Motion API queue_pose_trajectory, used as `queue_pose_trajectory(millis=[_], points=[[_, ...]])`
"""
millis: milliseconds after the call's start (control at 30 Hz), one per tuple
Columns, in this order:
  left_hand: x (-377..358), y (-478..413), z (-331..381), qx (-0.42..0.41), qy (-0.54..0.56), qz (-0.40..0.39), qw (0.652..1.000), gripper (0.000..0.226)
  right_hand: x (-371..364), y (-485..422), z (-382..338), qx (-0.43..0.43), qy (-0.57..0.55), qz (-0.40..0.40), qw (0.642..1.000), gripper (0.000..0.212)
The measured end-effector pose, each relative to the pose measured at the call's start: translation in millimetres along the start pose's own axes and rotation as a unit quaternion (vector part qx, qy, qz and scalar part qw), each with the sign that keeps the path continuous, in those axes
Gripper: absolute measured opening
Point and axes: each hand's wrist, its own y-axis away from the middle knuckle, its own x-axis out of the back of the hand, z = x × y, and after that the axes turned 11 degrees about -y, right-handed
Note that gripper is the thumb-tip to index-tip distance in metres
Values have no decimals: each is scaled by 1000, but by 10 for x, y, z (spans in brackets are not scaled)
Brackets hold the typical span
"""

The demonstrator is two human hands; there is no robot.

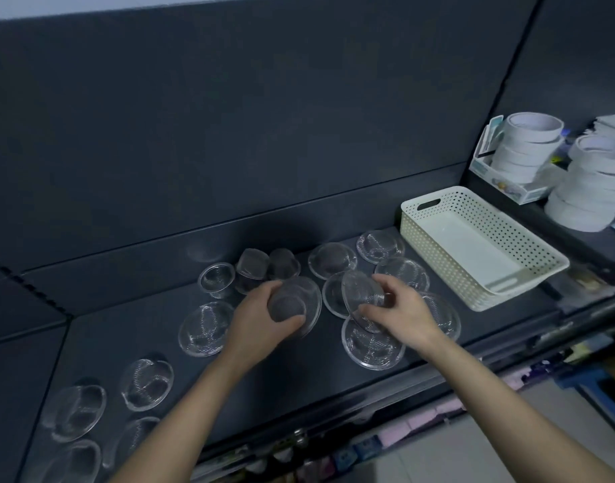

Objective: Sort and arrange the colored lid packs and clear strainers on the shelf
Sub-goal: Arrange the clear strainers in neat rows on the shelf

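Several clear mesh strainers lie scattered on the dark shelf. My left hand grips one strainer by its mesh dome, held tilted above the shelf. My right hand holds another strainer on edge by its rim, just right of the first. More strainers lie flat around them, such as one at the left, one below my right hand and one at the back. No colored lid packs are visible.
A cream perforated basket sits empty at the shelf's right end. Stacks of white tape rolls stand on the neighbouring shelf to the right. Further strainers lie near the front left. Lower shelves with small goods show below the front edge.
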Motion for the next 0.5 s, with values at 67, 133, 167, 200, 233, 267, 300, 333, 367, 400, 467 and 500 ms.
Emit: queue_pose_trajectory(millis=[67, 133, 167, 200, 233, 267, 300, 333, 367, 400, 467, 500], points=[[-91, 8, 40, -4, -10, -7, 1000, 65, 80, 10, 30, -5, -3, -5, 1000, 55], [-176, 30, 70, -6, -26, -20, 999, 64, 124, 9, 68, -6, -5, -11, 1000, 57], [-218, 43, 80, -12, -33, -28, 999, 62, 138, 6, 84, -8, -5, -12, 1000, 60], [-261, 55, 83, -22, -44, -38, 998, 60, 147, 5, 94, -8, -4, -15, 1000, 61], [-301, 66, 81, -38, -63, -48, 996, 61, 152, 4, 96, -7, -3, -18, 1000, 61], [-331, 74, 79, -53, -89, -57, 993, 64, 152, 5, 98, -7, -3, -20, 1000, 62], [-352, 83, 76, -65, -116, -65, 989, 67, 148, 1, 103, -7, -3, -22, 1000, 63], [-362, 97, 84, -73, -136, -73, 985, 69, 143, -7, 110, -7, -4, -26, 1000, 63], [-374, 114, 94, -82, -148, -80, 982, 70, 137, -18, 121, -6, -7, -29, 1000, 62], [-390, 134, 104, -93, -152, -91, 980, 71, 133, -28, 125, -4, -9, -34, 999, 61], [-433, 184, 128, -116, -160, -117, 973, 71, 127, -50, 119, -2, -5, -42, 999, 60], [-457, 208, 129, -124, -171, -126, 969, 71, 122, -68, 124, -2, 1, -45, 999, 60]])
